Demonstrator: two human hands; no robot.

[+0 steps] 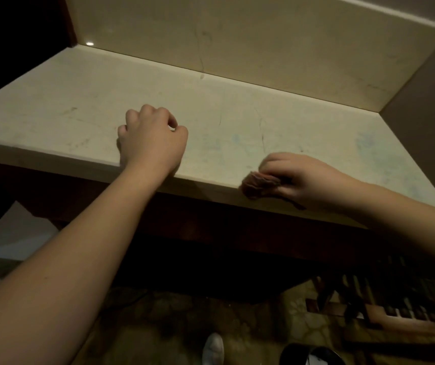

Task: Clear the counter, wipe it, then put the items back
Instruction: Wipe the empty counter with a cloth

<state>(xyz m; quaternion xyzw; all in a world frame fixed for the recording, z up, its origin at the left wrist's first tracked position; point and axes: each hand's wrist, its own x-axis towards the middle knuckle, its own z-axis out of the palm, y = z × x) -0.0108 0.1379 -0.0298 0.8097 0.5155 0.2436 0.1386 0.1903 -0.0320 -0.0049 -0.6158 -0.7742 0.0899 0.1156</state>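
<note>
The bench (pixel 79 106) is a pale cream slab with faint scuffs, thin dark scratches and bluish smears toward its right side. 2 things rest directly on it: the left hand (pixel 150 139), fingers curled, set near the front edge, and a bunched reddish-brown cloth (pixel 260 184) pressed at the front edge under the right hand (pixel 306 180).

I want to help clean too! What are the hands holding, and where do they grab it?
The right hand grips a bunched reddish cloth by one end. The left hand holds nothing.
</note>
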